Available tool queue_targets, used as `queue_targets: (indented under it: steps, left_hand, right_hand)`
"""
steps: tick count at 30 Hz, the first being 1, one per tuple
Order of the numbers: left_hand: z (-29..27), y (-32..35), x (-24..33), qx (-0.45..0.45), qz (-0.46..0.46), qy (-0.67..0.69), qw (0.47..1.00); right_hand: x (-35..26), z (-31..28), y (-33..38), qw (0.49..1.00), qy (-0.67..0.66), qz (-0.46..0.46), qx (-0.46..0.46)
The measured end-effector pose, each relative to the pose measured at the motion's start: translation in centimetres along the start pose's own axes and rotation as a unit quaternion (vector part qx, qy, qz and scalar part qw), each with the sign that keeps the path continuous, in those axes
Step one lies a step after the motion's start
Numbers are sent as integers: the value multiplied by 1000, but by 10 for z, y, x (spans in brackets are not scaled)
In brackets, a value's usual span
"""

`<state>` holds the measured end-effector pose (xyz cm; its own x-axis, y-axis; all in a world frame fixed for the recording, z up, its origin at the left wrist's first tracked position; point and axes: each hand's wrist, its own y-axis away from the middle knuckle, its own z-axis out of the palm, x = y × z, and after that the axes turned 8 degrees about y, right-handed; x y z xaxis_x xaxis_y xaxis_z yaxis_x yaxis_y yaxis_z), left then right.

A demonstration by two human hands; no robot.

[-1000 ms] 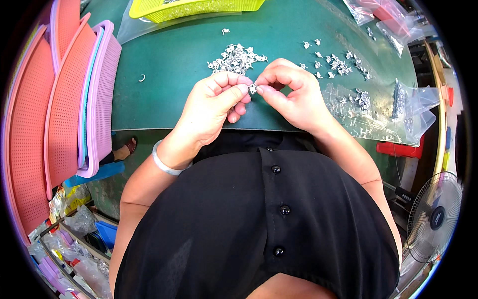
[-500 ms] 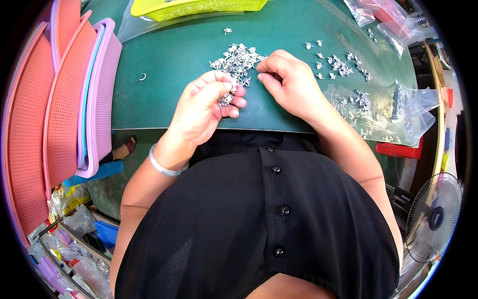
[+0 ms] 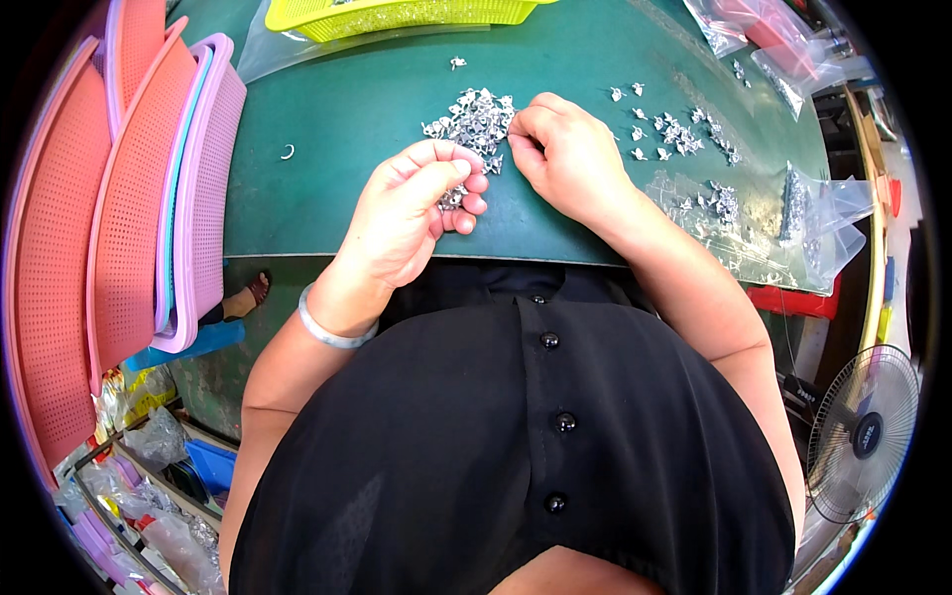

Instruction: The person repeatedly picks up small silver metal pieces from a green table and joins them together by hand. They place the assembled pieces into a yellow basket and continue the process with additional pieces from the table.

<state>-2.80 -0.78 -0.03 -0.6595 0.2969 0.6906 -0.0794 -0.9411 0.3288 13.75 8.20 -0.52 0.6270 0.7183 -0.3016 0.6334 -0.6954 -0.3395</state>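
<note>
A heap of small silvery metal parts (image 3: 472, 117) lies on the green tabletop (image 3: 327, 188) in front of me. My left hand (image 3: 416, 193) is curled at the heap's near side, with several of the same small metal parts showing between its palm and fingers. At the heap's right edge, my right hand (image 3: 570, 149) has its thumb and forefinger drawn together against the parts. Whatever lies between those fingertips is hidden. One loose metal part (image 3: 457, 62) sits beyond the heap.
Scattered metal parts (image 3: 678, 135) and a clear plastic bag (image 3: 818, 223) lie to the right. A yellow-green basket (image 3: 407, 14) stands at the far edge. Pink and purple baskets (image 3: 203, 198) are stacked at left; a fan (image 3: 865, 433) is at lower right.
My right hand has shifted slightly left, its fingers closing at the heap's edge. My left thumb and forefinger have come together over the parts, and the hand has otherwise stayed put.
</note>
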Motion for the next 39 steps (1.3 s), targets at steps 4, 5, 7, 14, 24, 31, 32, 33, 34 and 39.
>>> queue_targets:
  steps: [4, 5, 7, 14, 24, 31, 32, 33, 34, 39]
  left_hand:
    - [2, 0, 0, 2, -4, -11, 1000]
    - [2, 0, 1, 3, -4, -15, 1000]
    - [2, 0, 0, 5, -4, -19, 1000]
    - [3, 0, 0, 19, -9, -29, 999]
    - [11, -12, -1, -9, -39, -57, 998]
    - [13, -11, -5, -6, -13, -23, 1000]
    - [13, -11, -6, -6, -14, -21, 1000]
    - [13, -11, -6, -6, -15, -18, 1000]
    - [13, -11, -6, -9, -13, -19, 1000]
    - [14, -9, -8, -10, 6, -50, 999]
  right_hand:
    - [0, 4, 0, 999, -5, -22, 35]
    - [1, 5, -1, 999, 1, -30, 41]
    - [1, 4, -2, 998, -2, -41, 43]
    - [4, -5, 2, 999, -35, -20, 9]
    - [-2, -24, 9, 984, -101, -142, 36]
    - [-3, -24, 16, 982, -108, -129, 81]
    - [-2, -22, 16, 982, -108, -130, 81]
    - [-2, -21, 17, 981, -118, -125, 90]
    - [-1, -19, 17, 979, -128, -121, 98]
    - [-3, -25, 20, 968, -249, -35, 19]
